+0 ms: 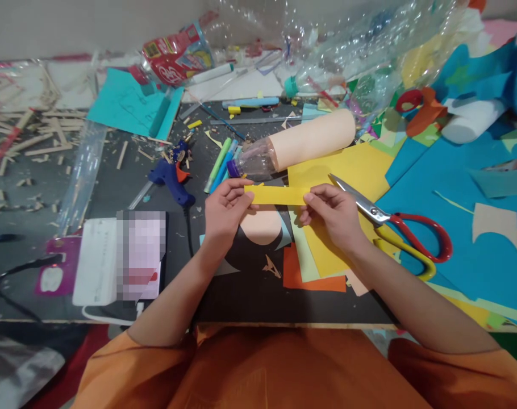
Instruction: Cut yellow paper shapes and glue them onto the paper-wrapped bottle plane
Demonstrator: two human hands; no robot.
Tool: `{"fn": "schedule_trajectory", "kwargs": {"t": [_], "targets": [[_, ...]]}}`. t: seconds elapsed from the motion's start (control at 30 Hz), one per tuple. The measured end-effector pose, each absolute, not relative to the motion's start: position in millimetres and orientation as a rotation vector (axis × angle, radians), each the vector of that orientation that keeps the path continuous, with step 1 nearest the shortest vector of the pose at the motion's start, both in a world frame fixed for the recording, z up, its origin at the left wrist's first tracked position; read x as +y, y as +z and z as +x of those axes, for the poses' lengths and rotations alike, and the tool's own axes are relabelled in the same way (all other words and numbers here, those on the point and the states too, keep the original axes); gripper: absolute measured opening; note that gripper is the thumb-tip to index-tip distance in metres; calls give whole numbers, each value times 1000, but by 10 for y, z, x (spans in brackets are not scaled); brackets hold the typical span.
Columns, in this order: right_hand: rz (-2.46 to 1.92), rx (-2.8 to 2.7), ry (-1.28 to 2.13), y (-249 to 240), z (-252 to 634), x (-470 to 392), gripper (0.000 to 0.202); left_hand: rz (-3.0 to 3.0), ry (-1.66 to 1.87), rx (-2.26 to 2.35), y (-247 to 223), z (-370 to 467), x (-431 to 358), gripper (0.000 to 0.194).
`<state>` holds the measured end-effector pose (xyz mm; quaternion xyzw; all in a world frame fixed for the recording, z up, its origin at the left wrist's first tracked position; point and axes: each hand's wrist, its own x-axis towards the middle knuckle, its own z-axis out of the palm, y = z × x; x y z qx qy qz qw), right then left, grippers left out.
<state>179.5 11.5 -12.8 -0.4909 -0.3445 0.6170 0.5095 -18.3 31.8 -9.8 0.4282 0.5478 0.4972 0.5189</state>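
A short yellow paper strip is stretched level between my two hands above the table. My left hand pinches its left end between thumb and fingers. At the other end, my right hand grips the strip the same way. Just beyond lies a plastic bottle wrapped in peach paper, on its side with a purple cap to the left. Scissors with one red and one yellow handle rest beside my right hand on yellow paper sheets. A rounded peach paper piece lies below the strip.
To the left are a blue glue gun, a phone and a white box-like device with cables. Markers lie near the bottle cap. Blue paper spreads over the right side. Clear plastic bottles and wood scraps lie farther back.
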Motion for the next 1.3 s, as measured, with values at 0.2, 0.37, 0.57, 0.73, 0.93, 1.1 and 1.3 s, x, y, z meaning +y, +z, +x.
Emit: {"fn": "schedule_trajectory", "kwargs": {"t": [0.2, 0.37, 0.57, 0.73, 0.93, 1.1, 1.3], "targets": [[-1181, -855, 1450, -135, 1792, 104, 34, 1042, 1192, 1300, -87, -175, 297, 22], [-1215, -868, 1394, -135, 1790, 97, 33, 1055, 1198, 1312, -77, -168, 292, 22], [-1191, -857, 1406, -137, 1791, 109, 30, 1067, 1215, 1326, -88, -173, 302, 21], [-1196, -862, 1407, -144, 1792, 116, 33, 1096, 1203, 1322, -105, -175, 301, 22], [-1180, -850, 1443, -164, 1803, 114, 30, 1085, 1196, 1316, -124, -178, 308, 24], [-1173, -849, 1451, -166, 1808, 112, 30, 1074, 1193, 1311, -117, -176, 314, 25], [-1156, -850, 1446, -147, 1800, 106, 32, 1054, 1211, 1314, -98, -167, 308, 29]]}}
